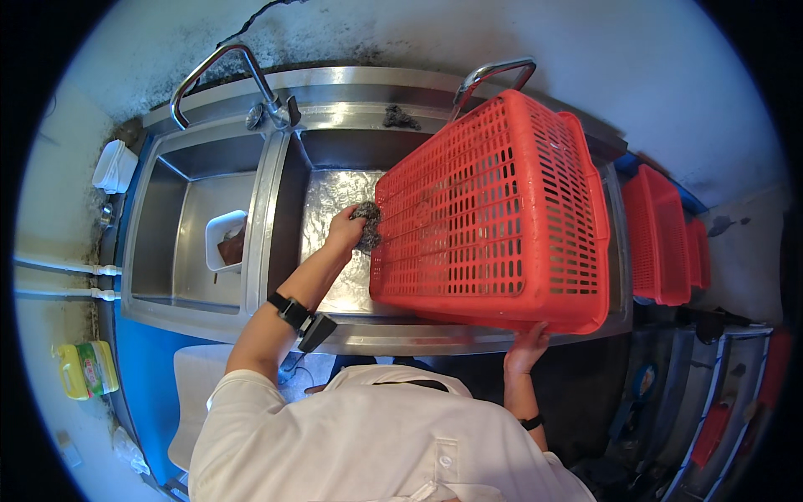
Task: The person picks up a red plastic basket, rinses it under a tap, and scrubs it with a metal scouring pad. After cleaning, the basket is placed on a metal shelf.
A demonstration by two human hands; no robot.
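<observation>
My left hand grips a grey metal scouring pad against the base end of a large red plastic basket. The slotted basket lies tilted on its side across the right basin of a stainless steel sink, its rim towards the right. My right hand holds the basket's near right rim from below; some of its fingers are hidden by the plastic. The basket covers much of the basin and part of the right faucet.
In the left basin stands a white plastic tub with something brown in it. A chrome faucet arches over that basin. Another dark scouring pad rests on the back ledge. More red baskets stand at the right.
</observation>
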